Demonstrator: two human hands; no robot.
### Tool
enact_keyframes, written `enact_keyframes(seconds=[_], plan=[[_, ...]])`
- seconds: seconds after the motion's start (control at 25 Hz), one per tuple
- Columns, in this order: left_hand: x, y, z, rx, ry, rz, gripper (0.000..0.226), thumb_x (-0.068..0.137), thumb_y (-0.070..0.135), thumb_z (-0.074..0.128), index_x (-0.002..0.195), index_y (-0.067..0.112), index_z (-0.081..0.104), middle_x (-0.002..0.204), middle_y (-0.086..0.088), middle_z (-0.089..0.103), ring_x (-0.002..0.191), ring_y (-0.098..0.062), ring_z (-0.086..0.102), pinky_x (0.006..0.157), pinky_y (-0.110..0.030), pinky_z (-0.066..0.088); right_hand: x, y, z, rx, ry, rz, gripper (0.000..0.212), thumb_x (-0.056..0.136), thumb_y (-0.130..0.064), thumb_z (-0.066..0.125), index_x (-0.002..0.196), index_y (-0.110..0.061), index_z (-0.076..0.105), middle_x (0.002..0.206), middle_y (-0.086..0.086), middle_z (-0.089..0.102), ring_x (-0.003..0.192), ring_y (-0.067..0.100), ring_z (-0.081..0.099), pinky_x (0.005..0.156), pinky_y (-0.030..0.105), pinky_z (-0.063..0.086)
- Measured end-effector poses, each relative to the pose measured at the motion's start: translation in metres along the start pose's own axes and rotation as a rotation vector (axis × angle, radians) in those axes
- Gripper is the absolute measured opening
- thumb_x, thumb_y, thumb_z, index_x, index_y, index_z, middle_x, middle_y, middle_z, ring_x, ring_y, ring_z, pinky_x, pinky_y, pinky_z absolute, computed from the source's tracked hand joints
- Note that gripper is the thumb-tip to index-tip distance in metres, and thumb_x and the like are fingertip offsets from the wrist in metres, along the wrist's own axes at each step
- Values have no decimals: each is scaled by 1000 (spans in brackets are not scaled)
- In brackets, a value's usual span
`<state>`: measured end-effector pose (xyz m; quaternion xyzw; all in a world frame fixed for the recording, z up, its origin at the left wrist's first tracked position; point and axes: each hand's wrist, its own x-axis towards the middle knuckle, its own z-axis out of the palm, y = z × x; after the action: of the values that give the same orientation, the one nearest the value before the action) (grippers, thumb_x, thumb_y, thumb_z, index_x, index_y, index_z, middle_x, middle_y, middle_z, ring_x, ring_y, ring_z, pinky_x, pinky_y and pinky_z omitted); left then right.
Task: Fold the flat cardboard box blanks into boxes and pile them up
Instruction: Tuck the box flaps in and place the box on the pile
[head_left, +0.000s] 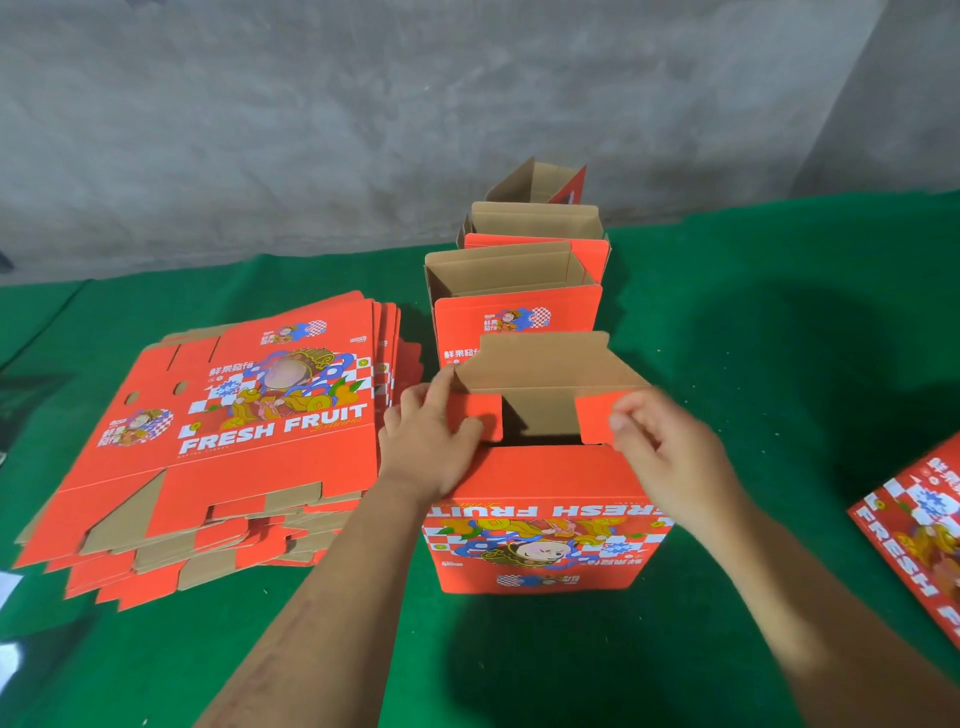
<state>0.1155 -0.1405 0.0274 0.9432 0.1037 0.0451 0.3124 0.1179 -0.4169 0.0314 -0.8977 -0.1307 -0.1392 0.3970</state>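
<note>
Nearest the camera, on the green cloth (727, 338), an upright red box (545, 519) is being worked on, its printed front seen upside down with the words FRESH FRUIT reversed toward the viewer. At its open top, two small red side flaps are folded inward: the left flap (480, 415) is pinched by the left hand (428, 441), thumb on top and fingers curled over the box's left edge, while the right flap (597, 418) is held by the curled fingers of the right hand (670, 452). Between the flaps the dark interior is seen, and behind them a brown back flap (545, 364) stands raised. Both forearms are seen reaching in from the near edge. At the near right edge, part of another printed blank (914, 530) is seen, cut off by the frame. To the left, a stack of flat blanks (234, 441) is laid on the cloth, printed side up, the sheets fanned unevenly at their near and right edges. Just beyond the held box, a row of folded boxes (519, 291) is lined up toward the far side, each with its top open and brown inside showing; the farthest box (540, 184) is tilted. Beyond the cloth, a grey concrete wall (363, 130) is seen.
</note>
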Motion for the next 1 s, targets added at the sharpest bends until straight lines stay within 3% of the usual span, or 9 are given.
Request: enact_keyframes(seconds=[0.04, 0.12, 0.24, 0.36, 0.52, 0.64, 0.76, 0.92, 1.0], plan=[[0, -2, 0, -160, 25, 11, 40, 92, 57, 48, 131, 47, 54, 139, 3, 53, 135, -30, 42, 117, -48, 31, 11, -4, 1, 152, 45, 115, 41, 94, -59, 39, 87, -24, 58, 76, -9, 59, 78, 18, 58, 71, 37, 40], [0, -4, -4, -405, 12, -2, 51, 95, 73, 34, 113, 39, 68, 128, 5, 61, 131, -23, 47, 116, -49, 32, 28, -6, 4, 246, 122, 277, 55, 89, -70, 33, 93, -23, 60, 91, -2, 60, 92, 29, 57, 83, 44, 40], [-6, -2, -3, -219, -16, -22, 65, 80, 89, 47, 126, 43, 57, 138, 0, 51, 130, -30, 49, 114, -53, 37, 32, 1, 6, -30, -259, 351, 83, 85, -72, 60, 155, -35, 33, 157, 6, 31, 145, 30, 30, 118, 47, 26], [-6, 9, 0, 119, -82, -101, 99, 81, 77, 65, 159, 37, 19, 156, -3, 31, 134, -38, 48, 109, -53, 42, 35, 3, 6, -325, -397, 296, 93, 69, -73, 79, 147, -44, 36, 138, -4, 23, 132, 31, 29, 103, 48, 40], [-1, 15, 4, 214, -118, -160, 100, 83, 73, 66, 160, 37, 13, 154, -7, 26, 128, -40, 54, 102, -51, 46, 33, -6, 20, -619, -303, 313, 94, 65, -83, 74, 137, -34, 37, 134, 0, 26, 125, 32, 35, 86, 47, 49], [-3, 6, 2, -67, -86, -95, 95, 87, 71, 64, 162, 38, 16, 157, -6, 33, 136, -34, 51, 114, -42, 40, 38, 0, 14, -226, -234, 360, 89, 77, -80, 65, 149, -35, 39, 147, 4, 27, 138, 33, 34, 109, 48, 39], [-8, 2, -5, -650, -72, -279, 43, 98, 64, 53, 132, 38, 53, 137, -4, 62, 122, -26, 61, 106, -41, 48, 44, 9, -3, 379, -138, 820, 71, 86, -77, 53, 140, -31, 52, 153, 12, 42, 136, 33, 49, 114, 48, 35], [-29, 10, -13, -762, 57, -377, 34, 107, 49, 46, 86, 23, 53, 81, 1, 60, 74, -16, 52, 67, -30, 40, 25, 12, -26, 894, -328, 1070, 49, 95, -72, 46, 94, -25, 59, 91, 14, 62, 74, 29, 66, 74, 40, 57], [-35, 17, -16, -852, 146, -374, 30, 104, 36, 56, 79, 22, 54, 63, 7, 56, 63, -15, 48, 57, -28, 38, 19, 14, -35, 946, -320, 1041, 48, 95, -70, 48, 89, -24, 57, 84, 13, 60, 75, 29, 65, 68, 38, 58]])
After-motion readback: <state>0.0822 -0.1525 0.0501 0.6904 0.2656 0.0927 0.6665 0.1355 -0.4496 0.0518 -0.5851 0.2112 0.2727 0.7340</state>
